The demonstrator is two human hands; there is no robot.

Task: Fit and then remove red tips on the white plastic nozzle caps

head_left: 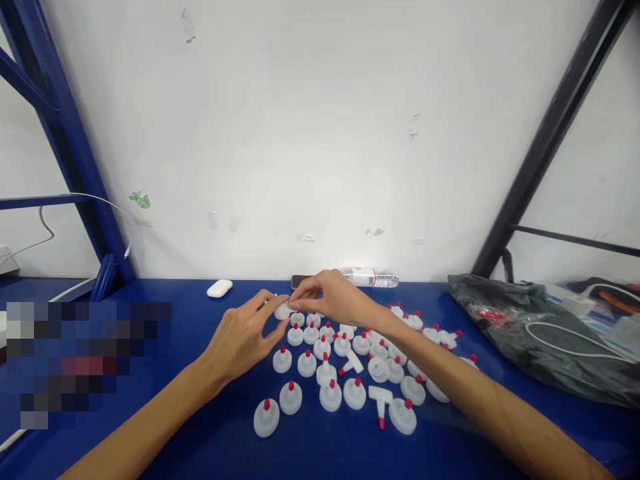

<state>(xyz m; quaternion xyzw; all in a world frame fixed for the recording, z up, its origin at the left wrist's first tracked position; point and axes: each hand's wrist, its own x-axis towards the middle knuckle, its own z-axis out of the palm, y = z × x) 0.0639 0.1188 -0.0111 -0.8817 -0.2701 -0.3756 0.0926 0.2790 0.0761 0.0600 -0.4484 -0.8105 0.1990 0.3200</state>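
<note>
At the back of the group, a white round plastic cap (283, 311) sits between the thumb and forefinger of my left hand (245, 337), which grips its edge. My right hand (334, 298) reaches over from the right, thumb and fingers pinched together at the top of that cap. Whatever is in this pinch is hidden by the fingertips. In front of both hands stand several white round caps (267, 419) with red tips, mostly upright. Two of the pieces, one white with a red tip (381, 401), lie on their sides. My right forearm covers part of the group.
Blue table (200, 427) against a white wall. At the back are a white case (220, 288), a dark phone-like object (299, 281) and a clear bottle (365, 277) lying down. To the right, a dark plastic bag (500, 340) carries a small bag of red pieces (500, 315) and a white cable (575, 347).
</note>
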